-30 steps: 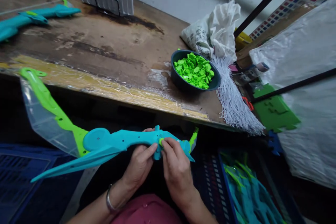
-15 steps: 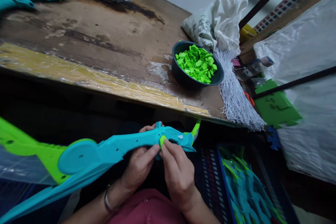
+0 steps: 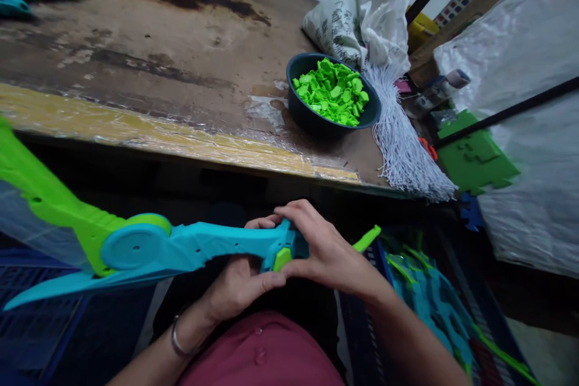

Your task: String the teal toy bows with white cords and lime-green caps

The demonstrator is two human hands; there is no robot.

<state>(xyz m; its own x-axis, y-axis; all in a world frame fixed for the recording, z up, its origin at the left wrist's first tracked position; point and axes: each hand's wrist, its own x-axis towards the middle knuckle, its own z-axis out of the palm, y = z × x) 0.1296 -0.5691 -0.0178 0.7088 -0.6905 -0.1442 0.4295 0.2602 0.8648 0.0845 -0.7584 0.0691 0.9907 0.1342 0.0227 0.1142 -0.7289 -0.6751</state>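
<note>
A long turquoise and green plastic toy piece [image 3: 235, 241] lies across in front of me, with a round disc on its left part. My left hand [image 3: 239, 289] is closed around its narrow section from below, thumb by the small green hexagonal cap [image 3: 283, 258]. My right hand [image 3: 325, 250] grips the same piece just right of the cap, fingers over the top edge and thumb below. The cap sits against the turquoise body between both thumbs. My right hand covers much of the piece's right end; a green tip [image 3: 367, 238] sticks out beyond it.
A dark bowl [image 3: 298, 111] of similar green caps stands on the worn wooden table [image 3: 181, 66]. Beside it are a white sack [image 3: 339, 24] and a bundle of white cords [image 3: 402, 139]. A blue crate [image 3: 389, 277] at lower right holds more turquoise pieces.
My right hand has shifted from pinching at the green cap to wrapping over the piece's top and underside. The piece has rolled slightly, and its left end has come up.
</note>
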